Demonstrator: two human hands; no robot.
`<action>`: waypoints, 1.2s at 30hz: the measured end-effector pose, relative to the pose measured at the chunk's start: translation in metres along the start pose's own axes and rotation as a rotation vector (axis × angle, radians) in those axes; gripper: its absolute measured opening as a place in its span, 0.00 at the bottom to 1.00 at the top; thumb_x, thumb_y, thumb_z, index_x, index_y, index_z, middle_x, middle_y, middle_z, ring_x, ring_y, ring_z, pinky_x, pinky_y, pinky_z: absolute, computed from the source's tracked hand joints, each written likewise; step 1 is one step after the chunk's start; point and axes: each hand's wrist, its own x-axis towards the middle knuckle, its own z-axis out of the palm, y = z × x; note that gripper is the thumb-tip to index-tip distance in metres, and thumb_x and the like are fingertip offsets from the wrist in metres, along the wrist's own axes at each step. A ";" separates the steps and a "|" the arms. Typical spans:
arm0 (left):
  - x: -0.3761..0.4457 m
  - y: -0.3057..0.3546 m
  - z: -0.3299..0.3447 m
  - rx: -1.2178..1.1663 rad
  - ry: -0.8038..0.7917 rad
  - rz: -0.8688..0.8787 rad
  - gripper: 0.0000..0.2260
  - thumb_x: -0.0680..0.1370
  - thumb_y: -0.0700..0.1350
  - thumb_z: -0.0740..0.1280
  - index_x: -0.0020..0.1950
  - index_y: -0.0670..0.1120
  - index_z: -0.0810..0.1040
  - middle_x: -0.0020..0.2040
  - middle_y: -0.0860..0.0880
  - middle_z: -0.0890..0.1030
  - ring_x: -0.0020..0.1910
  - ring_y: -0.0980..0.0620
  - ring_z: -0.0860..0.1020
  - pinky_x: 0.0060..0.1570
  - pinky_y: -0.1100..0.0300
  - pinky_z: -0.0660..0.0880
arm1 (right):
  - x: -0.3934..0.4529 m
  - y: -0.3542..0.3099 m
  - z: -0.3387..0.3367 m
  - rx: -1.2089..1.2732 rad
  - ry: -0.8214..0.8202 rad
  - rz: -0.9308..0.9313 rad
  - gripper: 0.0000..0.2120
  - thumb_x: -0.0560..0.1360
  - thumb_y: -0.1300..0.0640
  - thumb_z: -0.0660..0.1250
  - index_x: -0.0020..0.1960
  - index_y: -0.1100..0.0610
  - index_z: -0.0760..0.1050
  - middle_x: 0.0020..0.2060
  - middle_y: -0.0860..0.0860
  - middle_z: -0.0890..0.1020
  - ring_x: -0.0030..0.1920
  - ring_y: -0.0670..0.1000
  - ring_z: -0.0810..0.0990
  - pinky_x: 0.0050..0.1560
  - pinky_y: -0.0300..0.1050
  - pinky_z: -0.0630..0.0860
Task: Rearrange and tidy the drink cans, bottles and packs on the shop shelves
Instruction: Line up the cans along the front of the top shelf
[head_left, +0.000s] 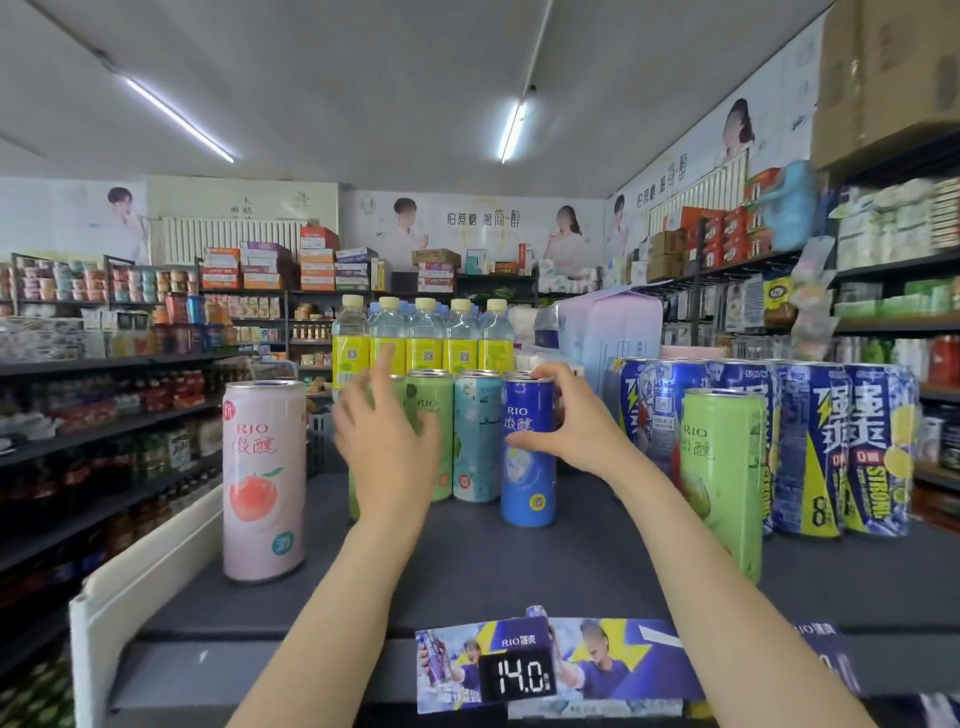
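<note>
You are in a small shop lined with stocked shelves, facing a dark grey shelf (571, 577) that carries the drinks at chest height. Largest on it are the blue-and-yellow strong cans (826, 447) bunched at the right, then the row of yellow-labelled bottles (423, 338) at the back, a pink peach can (263, 480) standing alone at the left, and a short row of slim cans in the middle. Your right hand (571, 421) pinches the blue can (528, 452) near its top, thumb in front. Your left hand (387, 436), fingers spread, rests against the green can (431, 431). You seem to be lining up that middle row; next, slide the blue can level with its neighbours, keeping it upright.
</note>
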 end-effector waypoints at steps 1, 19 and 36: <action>0.002 -0.002 -0.002 0.028 -0.012 -0.103 0.34 0.73 0.38 0.66 0.75 0.50 0.54 0.71 0.40 0.61 0.68 0.39 0.59 0.65 0.44 0.59 | 0.000 0.000 0.000 0.002 0.000 0.000 0.30 0.64 0.56 0.77 0.59 0.48 0.64 0.56 0.51 0.72 0.51 0.49 0.74 0.47 0.38 0.70; -0.008 -0.006 0.015 -0.164 -0.575 -0.267 0.41 0.70 0.46 0.74 0.75 0.46 0.54 0.67 0.44 0.69 0.66 0.46 0.68 0.65 0.50 0.67 | 0.001 0.004 -0.005 0.052 -0.043 0.079 0.36 0.67 0.60 0.75 0.68 0.51 0.59 0.64 0.54 0.67 0.59 0.52 0.73 0.55 0.44 0.73; -0.005 -0.027 0.016 -0.122 -0.494 -0.437 0.44 0.68 0.40 0.74 0.75 0.55 0.49 0.64 0.41 0.69 0.62 0.39 0.70 0.62 0.43 0.68 | -0.003 -0.002 -0.003 -0.028 0.049 0.162 0.39 0.64 0.58 0.75 0.69 0.54 0.59 0.62 0.55 0.69 0.58 0.53 0.73 0.53 0.45 0.73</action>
